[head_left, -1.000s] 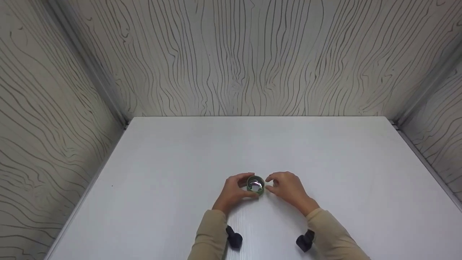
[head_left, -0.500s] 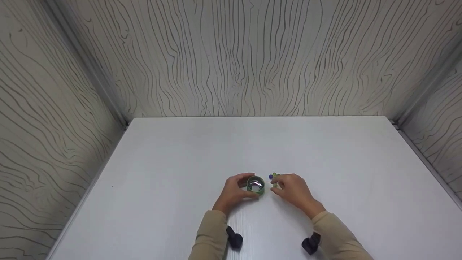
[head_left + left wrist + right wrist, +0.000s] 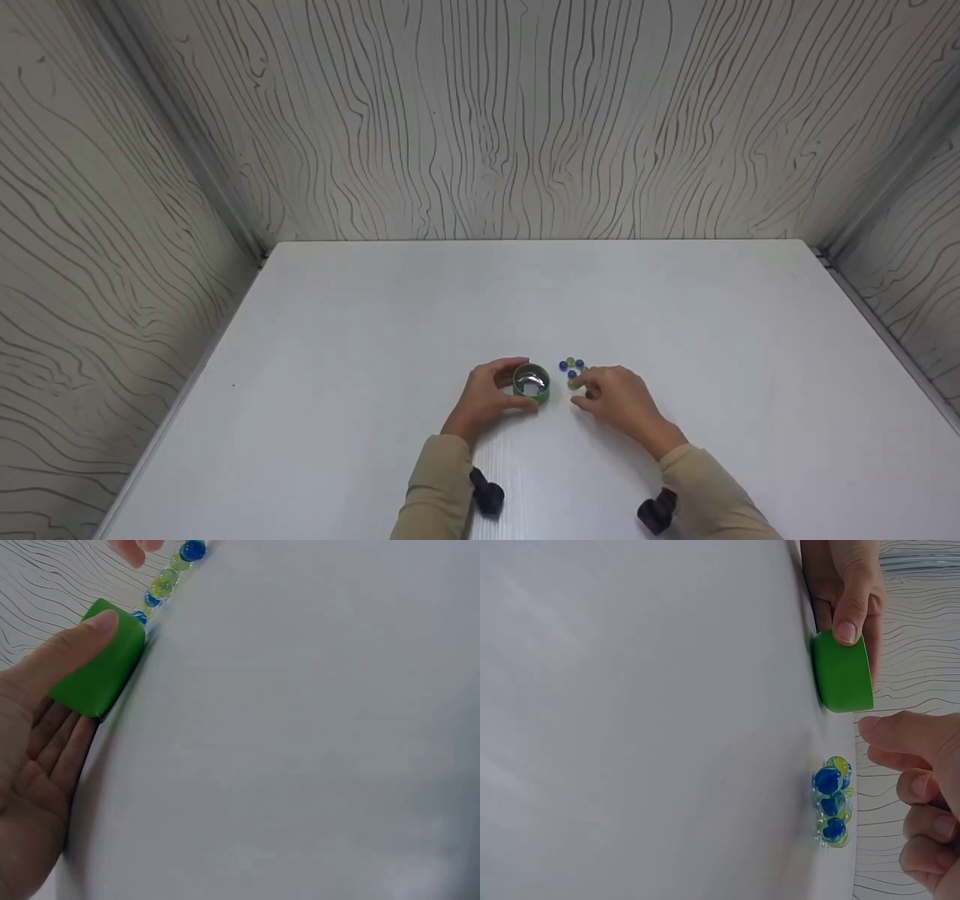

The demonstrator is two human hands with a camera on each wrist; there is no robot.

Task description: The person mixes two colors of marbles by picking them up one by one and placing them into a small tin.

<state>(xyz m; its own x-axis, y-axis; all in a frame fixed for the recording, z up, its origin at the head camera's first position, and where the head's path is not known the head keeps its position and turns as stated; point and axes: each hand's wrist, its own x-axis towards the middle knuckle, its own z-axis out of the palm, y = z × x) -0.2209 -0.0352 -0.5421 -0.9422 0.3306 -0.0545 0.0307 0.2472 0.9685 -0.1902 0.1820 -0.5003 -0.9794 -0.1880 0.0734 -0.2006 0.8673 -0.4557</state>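
Observation:
A small green cup (image 3: 546, 396) stands on the white table; its inside looks shiny. My left hand (image 3: 484, 396) holds it from the left, thumb on the near side and fingers round the far side. In the left wrist view that thumb lies against the green wall of the cup (image 3: 105, 675). Several blue and yellow-green glass marbles (image 3: 563, 365) lie grouped right of the cup. My right hand (image 3: 616, 397) hovers beside them, thumb and index finger apart, hiding part of the group. The right wrist view shows the marbles (image 3: 829, 781) below the right hand's bent fingers (image 3: 928, 823), which hold nothing.
The white table (image 3: 360, 322) reaches back to a wood-grain patterned wall (image 3: 480, 120). Similar panels close off the left and right sides. Black wrist-camera mounts (image 3: 489, 499) hang from both sleeves near the table's front.
My right hand has drawn away from the cup, to the right and slightly nearer. Several marbles it was covering now show on the table. The left hand and cup stay put.

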